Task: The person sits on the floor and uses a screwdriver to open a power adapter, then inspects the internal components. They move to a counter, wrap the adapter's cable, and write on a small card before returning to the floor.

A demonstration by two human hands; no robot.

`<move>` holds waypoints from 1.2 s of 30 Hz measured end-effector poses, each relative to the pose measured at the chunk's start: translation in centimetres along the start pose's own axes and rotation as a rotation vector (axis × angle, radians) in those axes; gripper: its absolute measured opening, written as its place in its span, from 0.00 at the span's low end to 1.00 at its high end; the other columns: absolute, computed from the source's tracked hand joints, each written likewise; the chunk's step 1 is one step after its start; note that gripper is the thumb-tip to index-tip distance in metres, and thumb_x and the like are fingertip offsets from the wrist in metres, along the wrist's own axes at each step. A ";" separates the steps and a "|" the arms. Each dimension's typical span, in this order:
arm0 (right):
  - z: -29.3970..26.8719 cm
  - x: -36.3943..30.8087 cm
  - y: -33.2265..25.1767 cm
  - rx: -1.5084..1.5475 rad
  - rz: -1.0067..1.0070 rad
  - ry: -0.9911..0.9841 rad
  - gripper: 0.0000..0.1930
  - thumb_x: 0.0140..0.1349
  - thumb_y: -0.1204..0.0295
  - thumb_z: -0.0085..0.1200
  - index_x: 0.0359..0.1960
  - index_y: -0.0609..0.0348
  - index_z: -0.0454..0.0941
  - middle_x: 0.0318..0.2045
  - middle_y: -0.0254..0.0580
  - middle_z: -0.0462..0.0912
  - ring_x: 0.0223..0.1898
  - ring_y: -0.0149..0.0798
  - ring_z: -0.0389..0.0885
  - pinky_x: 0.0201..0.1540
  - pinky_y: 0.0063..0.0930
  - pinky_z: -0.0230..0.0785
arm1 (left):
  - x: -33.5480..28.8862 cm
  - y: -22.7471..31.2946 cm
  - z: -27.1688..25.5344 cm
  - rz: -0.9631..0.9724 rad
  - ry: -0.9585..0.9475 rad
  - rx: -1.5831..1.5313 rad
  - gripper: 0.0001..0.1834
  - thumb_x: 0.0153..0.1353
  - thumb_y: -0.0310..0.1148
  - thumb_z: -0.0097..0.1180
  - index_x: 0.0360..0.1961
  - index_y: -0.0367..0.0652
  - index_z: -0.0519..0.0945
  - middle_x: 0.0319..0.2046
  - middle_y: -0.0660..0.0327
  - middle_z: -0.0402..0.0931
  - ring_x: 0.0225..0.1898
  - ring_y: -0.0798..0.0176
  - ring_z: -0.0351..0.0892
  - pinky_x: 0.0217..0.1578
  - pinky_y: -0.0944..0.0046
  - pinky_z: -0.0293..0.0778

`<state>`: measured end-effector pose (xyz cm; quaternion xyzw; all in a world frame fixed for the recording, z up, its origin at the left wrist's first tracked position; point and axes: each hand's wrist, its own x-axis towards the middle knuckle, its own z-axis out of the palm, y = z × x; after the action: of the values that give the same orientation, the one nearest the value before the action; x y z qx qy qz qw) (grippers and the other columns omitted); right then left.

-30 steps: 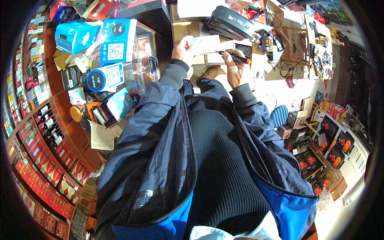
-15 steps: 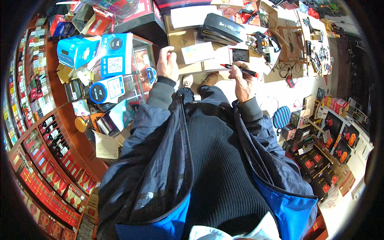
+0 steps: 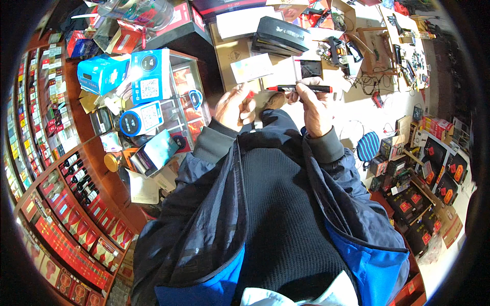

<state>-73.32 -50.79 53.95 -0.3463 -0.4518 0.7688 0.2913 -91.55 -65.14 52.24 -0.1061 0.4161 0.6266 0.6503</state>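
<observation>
In my right hand (image 3: 315,104) is a black marker pen (image 3: 322,88) with red ends, gripped between thumb and fingers. It lies nearly level, its uncapped red tip pointing left toward my other hand. My left hand (image 3: 234,108) is closed, and a small red marker cap (image 3: 251,94) shows between its thumb and fingertips. A short gap separates cap and tip. Just beyond both hands, a pale printed sheet (image 3: 251,68) lies on brown cardboard (image 3: 224,56), beside a dark phone-like device (image 3: 310,68).
A long black box (image 3: 282,35) stands behind the sheet. Left is a glass display case (image 3: 176,115) with blue code signs (image 3: 148,76) on it. Tangled cables (image 3: 375,81) hang at the right, above a blue striped round seat (image 3: 368,146). Shelves of packets and bottles (image 3: 79,176) line the far left.
My left hand has moved right and slightly down, closer to the marker, and the red cap now shows in it. The marker has swung to nearly level.
</observation>
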 end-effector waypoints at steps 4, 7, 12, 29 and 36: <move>0.3 -0.3 0.0 0.038 -0.022 0.012 0.06 0.71 0.73 0.59 0.44 0.62 0.79 0.31 0.41 0.85 0.32 0.33 0.84 0.39 0.28 0.78 | 0.6 -0.2 -0.4 0.047 -0.016 0.039 0.18 0.78 0.46 0.50 0.42 0.39 0.79 0.19 0.66 0.67 0.16 0.72 0.60 0.17 0.69 0.59; 0.4 -0.4 -0.1 0.001 -0.040 0.026 0.07 0.71 0.73 0.59 0.45 0.62 0.78 0.31 0.41 0.84 0.32 0.32 0.83 0.39 0.28 0.77 | 0.8 -0.6 -0.7 0.058 0.006 0.006 0.19 0.76 0.47 0.55 0.42 0.38 0.78 0.22 0.65 0.67 0.18 0.71 0.61 0.20 0.69 0.61; 0.5 -0.5 0.1 -0.059 -0.044 0.050 0.08 0.72 0.73 0.60 0.47 0.61 0.75 0.32 0.39 0.83 0.32 0.31 0.83 0.38 0.25 0.77 | 1.0 -1.7 -1.0 0.035 0.046 -0.034 0.16 0.75 0.43 0.56 0.42 0.39 0.78 0.25 0.64 0.71 0.23 0.69 0.66 0.24 0.65 0.66; 1.2 1.1 1.0 -0.281 -0.005 0.038 0.10 0.72 0.68 0.61 0.45 0.64 0.79 0.32 0.32 0.81 0.35 0.24 0.76 0.41 0.21 0.71 | 1.5 -2.0 -2.2 0.129 0.096 -0.014 0.10 0.76 0.39 0.54 0.40 0.44 0.76 0.26 0.63 0.73 0.20 0.67 0.70 0.22 0.66 0.68; -0.2 5.0 5.1 -0.455 -0.051 -0.016 0.13 0.72 0.68 0.61 0.50 0.65 0.79 0.40 0.38 0.84 0.44 0.31 0.82 0.53 0.27 0.74 | 4.2 -2.5 -4.0 0.452 0.284 0.494 0.11 0.75 0.33 0.54 0.55 0.45 0.77 0.25 0.64 0.74 0.23 0.72 0.73 0.21 0.67 0.72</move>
<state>-76.87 -49.04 47.96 -0.3855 -0.6243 0.6423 0.2216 -91.42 -65.20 45.95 0.0630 0.6542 0.6141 0.4369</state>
